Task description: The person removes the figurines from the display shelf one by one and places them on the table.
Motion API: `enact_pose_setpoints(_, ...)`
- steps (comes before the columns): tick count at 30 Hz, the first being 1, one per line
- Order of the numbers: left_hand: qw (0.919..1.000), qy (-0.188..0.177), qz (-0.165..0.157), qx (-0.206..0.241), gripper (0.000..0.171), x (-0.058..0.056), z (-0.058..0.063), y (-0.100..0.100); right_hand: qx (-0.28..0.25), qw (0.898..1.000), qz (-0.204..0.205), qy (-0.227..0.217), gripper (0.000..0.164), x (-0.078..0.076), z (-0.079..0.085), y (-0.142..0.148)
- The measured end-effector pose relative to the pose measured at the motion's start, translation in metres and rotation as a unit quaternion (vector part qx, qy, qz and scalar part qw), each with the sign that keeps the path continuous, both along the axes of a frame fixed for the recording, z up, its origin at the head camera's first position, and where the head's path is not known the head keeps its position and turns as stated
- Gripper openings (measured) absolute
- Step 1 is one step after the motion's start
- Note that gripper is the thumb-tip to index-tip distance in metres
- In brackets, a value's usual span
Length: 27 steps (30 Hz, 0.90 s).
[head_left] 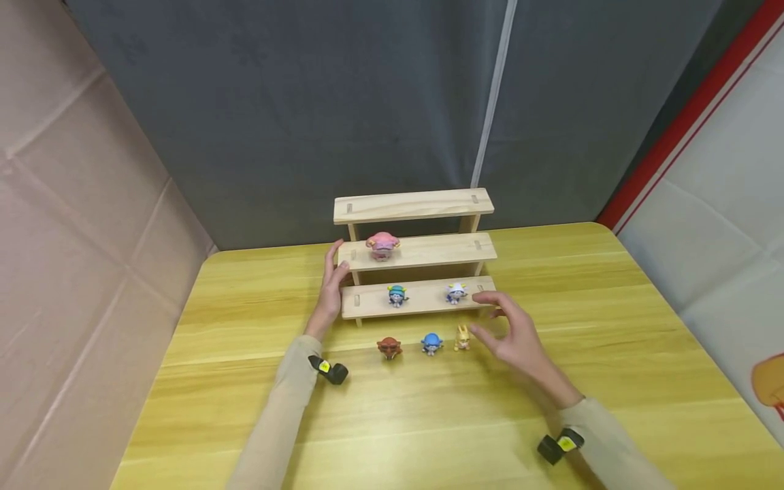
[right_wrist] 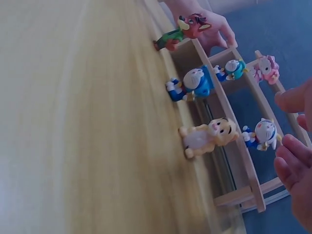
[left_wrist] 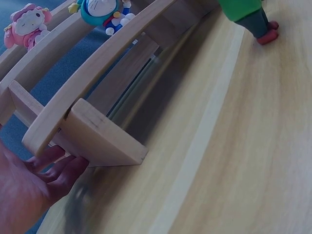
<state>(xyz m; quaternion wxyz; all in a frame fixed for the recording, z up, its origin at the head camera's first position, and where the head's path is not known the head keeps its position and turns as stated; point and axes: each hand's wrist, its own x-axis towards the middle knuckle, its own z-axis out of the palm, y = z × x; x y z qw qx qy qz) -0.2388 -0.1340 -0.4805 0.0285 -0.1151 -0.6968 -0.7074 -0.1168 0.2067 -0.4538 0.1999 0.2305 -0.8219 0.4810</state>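
A three-tier wooden display stand [head_left: 416, 253] stands at the table's far side. My left hand [head_left: 331, 289] grips its left end, fingers against the side panel [left_wrist: 109, 139] under the lowest board. My right hand [head_left: 514, 337] hovers near the stand's right front, thumb and fingers spread with nothing between them. Closest to it are a white-hooded figurine [head_left: 456, 293] on the lowest tier and a yellow long-eared figurine [head_left: 462, 338] on the table. A teal-hooded figurine [head_left: 397, 295] shares the lowest tier; a pink figurine [head_left: 382, 246] sits on the middle one.
In front of the stand, a blue-hooded figurine [head_left: 431, 344] and a reddish-brown fox-like figurine [head_left: 388, 348] stand on the wooden table [head_left: 404, 422]. A dark grey curtain [head_left: 294, 122] hangs behind the table. Pale fabric walls [head_left: 79, 224] flank it.
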Motion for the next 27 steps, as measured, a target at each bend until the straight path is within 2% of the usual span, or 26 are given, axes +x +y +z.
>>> enact_pose_setpoints(5, 1.0, -0.001, -0.004, -0.003, 0.057, -0.001, -0.002, 0.0, -0.001, 1.0, -0.012, 0.002, 0.052, -0.005, 0.01, -0.006)
enact_pose_setpoints(14, 0.9996, -0.009, 0.001, 0.028, 0.058, 0.0, -0.007, -0.008, -0.001, 1.0, -0.018, -0.006, 0.047, -0.02, 0.028, -0.029)
enact_pose_setpoints(27, 0.9993, -0.002, -0.008, 0.038, 0.059, 0.001, -0.001, 0.002, -0.011, 1.0, 0.001, -0.029, 0.055, -0.046, 0.055, -0.06)
